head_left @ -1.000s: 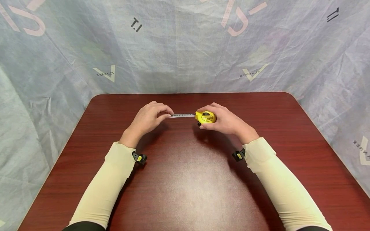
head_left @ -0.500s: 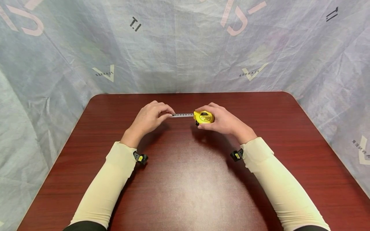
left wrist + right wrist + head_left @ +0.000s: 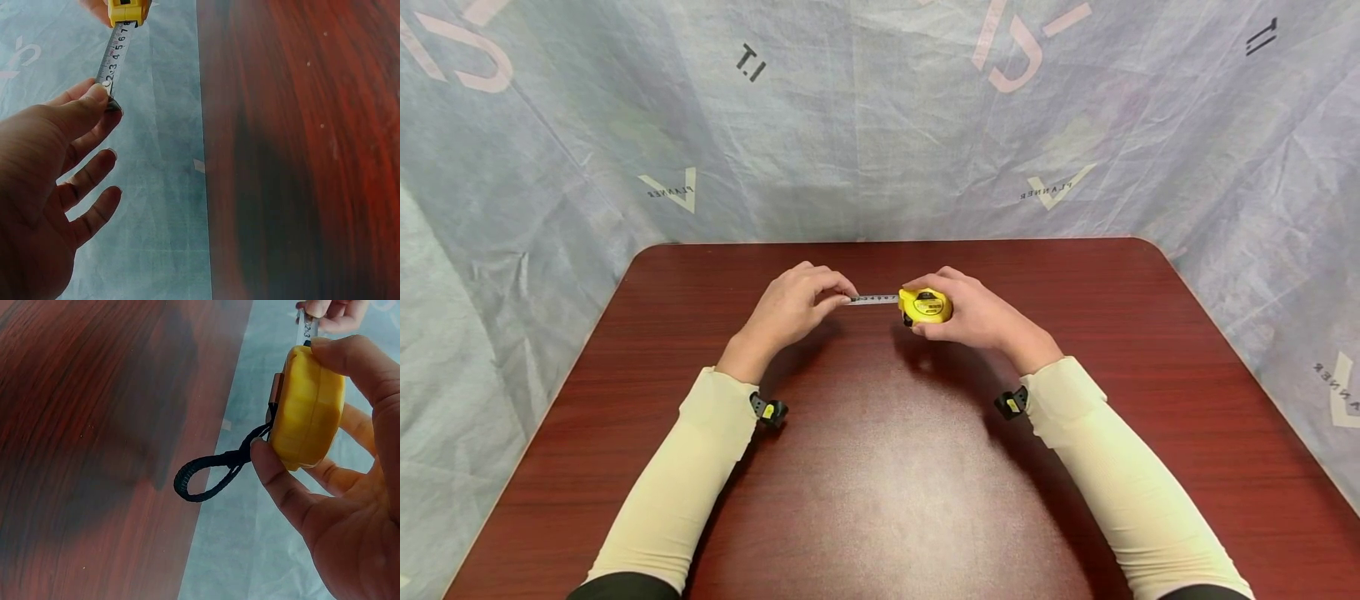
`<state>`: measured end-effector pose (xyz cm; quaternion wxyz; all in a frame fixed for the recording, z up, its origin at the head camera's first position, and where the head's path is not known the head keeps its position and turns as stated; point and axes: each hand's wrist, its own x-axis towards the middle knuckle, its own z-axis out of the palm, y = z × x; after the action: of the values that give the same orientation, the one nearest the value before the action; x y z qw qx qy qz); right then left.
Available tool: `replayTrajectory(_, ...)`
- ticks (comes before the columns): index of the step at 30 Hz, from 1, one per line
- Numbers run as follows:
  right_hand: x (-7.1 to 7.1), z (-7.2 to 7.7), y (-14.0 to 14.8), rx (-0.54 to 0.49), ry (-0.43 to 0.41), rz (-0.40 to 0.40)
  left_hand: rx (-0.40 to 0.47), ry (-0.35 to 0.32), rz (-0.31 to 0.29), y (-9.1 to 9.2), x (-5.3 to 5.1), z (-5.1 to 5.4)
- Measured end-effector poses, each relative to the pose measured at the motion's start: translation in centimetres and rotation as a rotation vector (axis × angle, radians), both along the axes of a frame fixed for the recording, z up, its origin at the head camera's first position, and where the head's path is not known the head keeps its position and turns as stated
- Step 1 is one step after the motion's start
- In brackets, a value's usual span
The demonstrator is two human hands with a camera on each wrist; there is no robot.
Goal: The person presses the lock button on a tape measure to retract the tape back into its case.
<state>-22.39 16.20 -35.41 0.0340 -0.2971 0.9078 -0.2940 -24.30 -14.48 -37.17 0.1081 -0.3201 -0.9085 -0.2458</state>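
Note:
A yellow tape measure (image 3: 927, 306) is held above the far part of the table by my right hand (image 3: 981, 312), its fingers and thumb around the case. A short length of numbered blade (image 3: 876, 299) stretches from the case to my left hand (image 3: 788, 307). In the left wrist view, thumb and forefinger pinch the blade's end (image 3: 112, 105), while the other fingers spread loosely. The right wrist view has the yellow case (image 3: 307, 409) edge-on, with a black wrist cord (image 3: 203, 478) looping from it over the table.
The reddish-brown wooden table (image 3: 880, 467) has rounded far corners. Behind it and at both sides hangs a grey printed cloth (image 3: 857, 125). A small black device (image 3: 769, 411) is strapped at the left wrist, another black device (image 3: 1011, 403) at the right.
The tape measure in my right hand has moved a little left, and my left hand slightly right. The stretch of blade between them has become shorter.

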Motion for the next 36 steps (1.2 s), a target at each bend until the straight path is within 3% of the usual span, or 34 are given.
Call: replayTrajectory(36,-0.13,-0.2,-0.81,-0.022,-0.007,0.015,-0.013,-0.008,-0.019,0.87,-0.01,-0.07)
